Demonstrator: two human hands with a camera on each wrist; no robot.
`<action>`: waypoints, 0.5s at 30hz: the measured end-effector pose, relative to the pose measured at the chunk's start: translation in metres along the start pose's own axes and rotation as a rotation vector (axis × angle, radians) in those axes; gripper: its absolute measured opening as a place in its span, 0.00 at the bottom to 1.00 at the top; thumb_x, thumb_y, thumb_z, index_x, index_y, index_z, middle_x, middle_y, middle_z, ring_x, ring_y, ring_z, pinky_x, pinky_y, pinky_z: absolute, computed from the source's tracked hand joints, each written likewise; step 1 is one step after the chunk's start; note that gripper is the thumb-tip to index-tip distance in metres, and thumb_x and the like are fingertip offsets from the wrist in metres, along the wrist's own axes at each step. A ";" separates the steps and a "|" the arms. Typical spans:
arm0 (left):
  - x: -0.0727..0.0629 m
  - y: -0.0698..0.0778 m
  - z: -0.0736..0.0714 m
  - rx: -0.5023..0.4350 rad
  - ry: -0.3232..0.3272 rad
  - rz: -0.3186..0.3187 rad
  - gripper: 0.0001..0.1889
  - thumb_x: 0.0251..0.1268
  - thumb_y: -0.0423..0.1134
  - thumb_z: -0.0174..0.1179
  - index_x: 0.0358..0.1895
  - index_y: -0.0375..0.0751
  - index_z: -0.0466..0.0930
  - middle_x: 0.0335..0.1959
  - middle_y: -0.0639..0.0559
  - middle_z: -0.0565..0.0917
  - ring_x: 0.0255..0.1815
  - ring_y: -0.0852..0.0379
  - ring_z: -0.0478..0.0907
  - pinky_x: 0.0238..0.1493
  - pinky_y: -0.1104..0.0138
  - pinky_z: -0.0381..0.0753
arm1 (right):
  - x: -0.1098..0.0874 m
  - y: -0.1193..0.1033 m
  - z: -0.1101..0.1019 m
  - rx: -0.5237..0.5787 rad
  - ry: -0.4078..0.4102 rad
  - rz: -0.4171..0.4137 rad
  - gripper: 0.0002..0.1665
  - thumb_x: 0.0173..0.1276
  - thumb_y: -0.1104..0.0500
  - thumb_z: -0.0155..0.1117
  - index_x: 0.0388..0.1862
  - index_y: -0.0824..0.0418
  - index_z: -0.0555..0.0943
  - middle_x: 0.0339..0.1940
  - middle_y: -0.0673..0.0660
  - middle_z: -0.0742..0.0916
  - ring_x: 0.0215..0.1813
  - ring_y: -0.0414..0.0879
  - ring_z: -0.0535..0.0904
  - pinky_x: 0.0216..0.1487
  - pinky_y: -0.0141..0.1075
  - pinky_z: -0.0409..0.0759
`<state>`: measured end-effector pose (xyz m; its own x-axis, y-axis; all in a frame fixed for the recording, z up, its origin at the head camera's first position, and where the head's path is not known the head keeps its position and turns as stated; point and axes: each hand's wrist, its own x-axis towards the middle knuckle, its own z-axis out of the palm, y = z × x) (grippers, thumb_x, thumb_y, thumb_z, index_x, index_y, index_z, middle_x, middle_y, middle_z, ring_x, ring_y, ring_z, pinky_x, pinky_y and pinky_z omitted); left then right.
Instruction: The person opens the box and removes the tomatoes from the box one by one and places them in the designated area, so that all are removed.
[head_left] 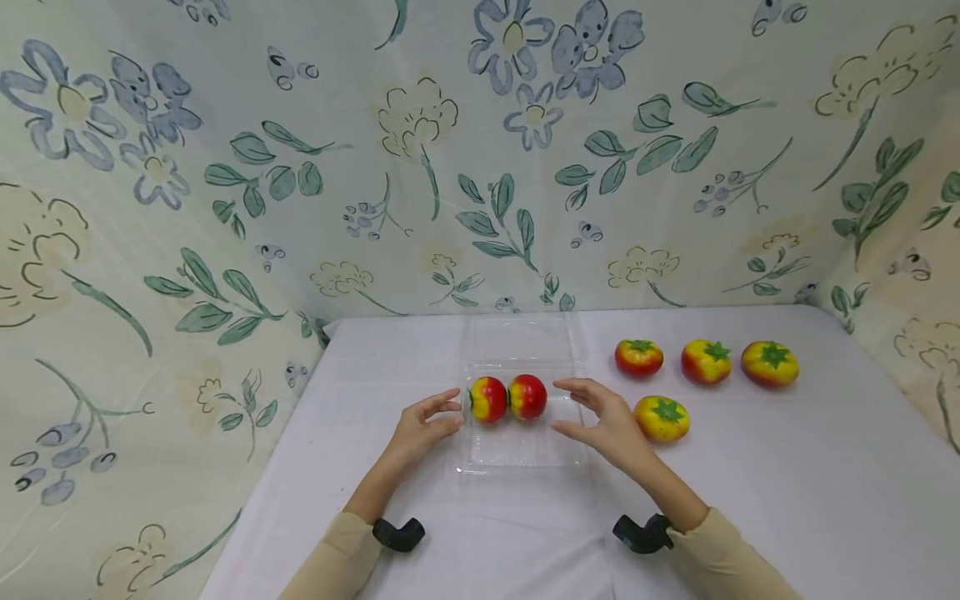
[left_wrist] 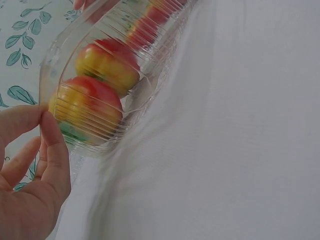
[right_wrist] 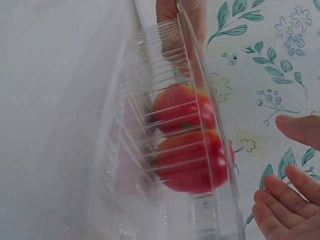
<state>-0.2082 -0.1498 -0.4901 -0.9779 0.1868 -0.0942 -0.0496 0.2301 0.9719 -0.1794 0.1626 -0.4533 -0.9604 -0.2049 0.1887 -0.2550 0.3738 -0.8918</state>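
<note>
White-covered table (head_left: pixel 390 354): I have a clear plastic container (head_left: pixel 525 454) at mid far edge, lid open toward that edge. My left hand (head_left: pixel 423 427) pinches its left rim; my right hand (head_left: pixel 606 423) is spread beside its right side, apart. Two red-yellow fruits (head_left: pixel 528 397) sit side by side inside; four loose fruits (head_left: pixel 706 362) lie toward the table's far right corner.

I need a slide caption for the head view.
Left hand and right hand flank a clear container holding two red-and-yellow fruits; four similar fruits lie on white cloth.
</note>
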 end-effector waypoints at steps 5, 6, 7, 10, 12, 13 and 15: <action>-0.009 0.015 0.000 -0.006 -0.013 0.016 0.25 0.67 0.32 0.64 0.67 0.35 0.75 0.51 0.43 0.83 0.47 0.49 0.81 0.52 0.64 0.83 | 0.004 0.002 0.005 0.001 0.002 0.008 0.32 0.59 0.62 0.77 0.62 0.63 0.77 0.63 0.63 0.80 0.67 0.63 0.73 0.64 0.57 0.70; -0.009 0.015 0.000 -0.009 -0.012 0.016 0.25 0.67 0.32 0.64 0.67 0.35 0.75 0.51 0.42 0.83 0.47 0.48 0.81 0.52 0.64 0.82 | 0.005 0.003 0.006 -0.001 0.003 0.012 0.32 0.59 0.62 0.77 0.62 0.63 0.77 0.63 0.63 0.80 0.67 0.64 0.72 0.64 0.58 0.70; -0.010 0.015 0.000 -0.009 -0.011 0.018 0.25 0.67 0.32 0.64 0.67 0.35 0.74 0.51 0.42 0.83 0.47 0.48 0.81 0.52 0.63 0.83 | 0.006 0.004 0.008 -0.003 0.003 0.017 0.33 0.58 0.62 0.77 0.62 0.63 0.77 0.63 0.63 0.80 0.67 0.64 0.72 0.64 0.58 0.70; -0.010 0.014 0.000 -0.008 -0.009 0.020 0.25 0.67 0.33 0.64 0.67 0.35 0.74 0.51 0.41 0.83 0.47 0.48 0.81 0.52 0.63 0.83 | 0.008 0.005 0.011 -0.011 0.004 0.026 0.33 0.58 0.63 0.77 0.62 0.63 0.77 0.63 0.63 0.80 0.67 0.65 0.72 0.64 0.58 0.70; -0.009 0.013 0.000 -0.008 -0.010 0.021 0.25 0.67 0.33 0.64 0.67 0.35 0.74 0.51 0.41 0.83 0.46 0.48 0.81 0.52 0.63 0.83 | 0.010 0.005 0.013 -0.016 0.008 0.027 0.33 0.58 0.64 0.77 0.62 0.63 0.77 0.63 0.64 0.80 0.67 0.65 0.73 0.64 0.57 0.71; -0.009 0.013 0.000 -0.007 -0.011 0.022 0.25 0.67 0.33 0.64 0.67 0.35 0.74 0.51 0.41 0.83 0.46 0.49 0.82 0.51 0.63 0.83 | 0.010 0.005 0.013 -0.021 0.011 0.026 0.33 0.57 0.64 0.77 0.62 0.63 0.77 0.63 0.63 0.80 0.66 0.65 0.73 0.64 0.56 0.71; -0.009 0.014 0.000 -0.010 -0.012 0.022 0.25 0.67 0.33 0.64 0.67 0.35 0.74 0.51 0.41 0.83 0.45 0.49 0.82 0.51 0.64 0.83 | 0.012 0.005 0.015 -0.019 0.015 0.018 0.33 0.57 0.65 0.78 0.62 0.63 0.77 0.63 0.63 0.81 0.66 0.64 0.73 0.64 0.56 0.71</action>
<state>-0.2000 -0.1481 -0.4758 -0.9763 0.2032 -0.0749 -0.0299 0.2164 0.9758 -0.1902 0.1484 -0.4612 -0.9665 -0.1842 0.1787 -0.2392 0.3944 -0.8873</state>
